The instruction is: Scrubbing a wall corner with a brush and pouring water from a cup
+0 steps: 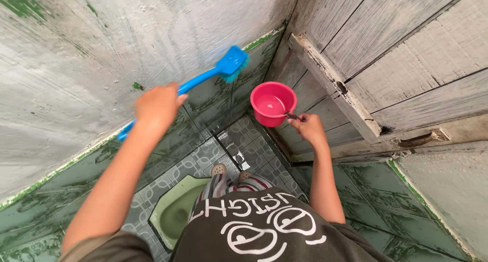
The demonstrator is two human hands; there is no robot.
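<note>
My left hand (158, 108) grips the handle of a blue long-handled brush (231, 64), whose head presses against the green wall tiles near the corner. My right hand (308, 128) holds the short handle of a pink plastic dipper (273, 103) with some water in it, raised next to the wooden door. Both arms reach forward over my dark printed shirt and striped trousers.
A green squat toilet pan (173, 211) sits in the patterned tile floor (244, 140) below my left arm. A weathered white wooden door (396, 64) stands to the right. The white-painted wall (76, 64) rises above green tiles on the left.
</note>
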